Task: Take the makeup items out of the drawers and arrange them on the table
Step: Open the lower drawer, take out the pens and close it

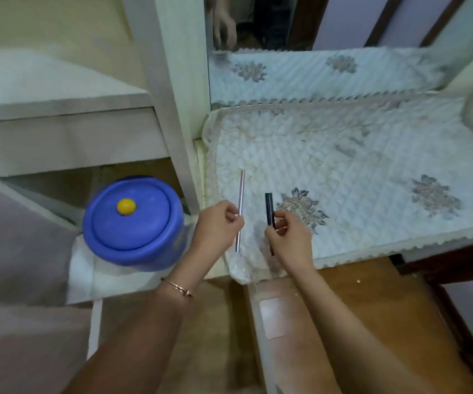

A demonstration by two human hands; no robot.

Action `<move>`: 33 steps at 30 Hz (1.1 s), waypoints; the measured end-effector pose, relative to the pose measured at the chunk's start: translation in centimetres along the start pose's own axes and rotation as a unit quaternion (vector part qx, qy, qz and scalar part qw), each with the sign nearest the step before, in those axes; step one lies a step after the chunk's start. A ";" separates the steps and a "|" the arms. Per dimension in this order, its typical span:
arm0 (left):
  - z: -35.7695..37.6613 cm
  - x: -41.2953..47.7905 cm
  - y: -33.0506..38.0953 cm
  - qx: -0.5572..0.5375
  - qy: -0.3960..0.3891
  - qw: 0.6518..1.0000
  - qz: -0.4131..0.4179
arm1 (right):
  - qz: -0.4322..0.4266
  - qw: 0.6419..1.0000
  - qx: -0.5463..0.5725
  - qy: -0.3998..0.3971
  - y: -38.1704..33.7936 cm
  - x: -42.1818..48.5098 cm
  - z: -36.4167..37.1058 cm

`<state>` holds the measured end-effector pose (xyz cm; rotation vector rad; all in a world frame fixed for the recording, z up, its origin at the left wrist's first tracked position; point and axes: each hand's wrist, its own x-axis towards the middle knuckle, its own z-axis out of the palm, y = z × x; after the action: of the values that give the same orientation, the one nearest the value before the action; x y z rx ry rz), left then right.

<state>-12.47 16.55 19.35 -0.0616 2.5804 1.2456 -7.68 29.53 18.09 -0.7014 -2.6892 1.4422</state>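
Quilted table [371, 155]; blue tub [170, 251], lid [133, 226] on.

Table [200, 166] under a white quilted cloth [343, 155] with grey floral motifs and a scalloped edge.

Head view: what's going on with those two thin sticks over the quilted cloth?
A person pinches a slim silver stick in the left hand and a short black tube in the right hand, both over the near edge of the white quilted cloth. A round blue tub with a yellow knob sits to the left.
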 end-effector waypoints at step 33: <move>-3.0 -13.3 -13.5 0.125 -0.047 0.990 -0.038 | -0.110 0.974 -0.155 -0.125 7.4 -11.8 0.3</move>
<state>1.77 4.68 14.35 -0.0486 2.6037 0.8700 5.68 28.17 14.41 -0.2221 -3.1043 1.1415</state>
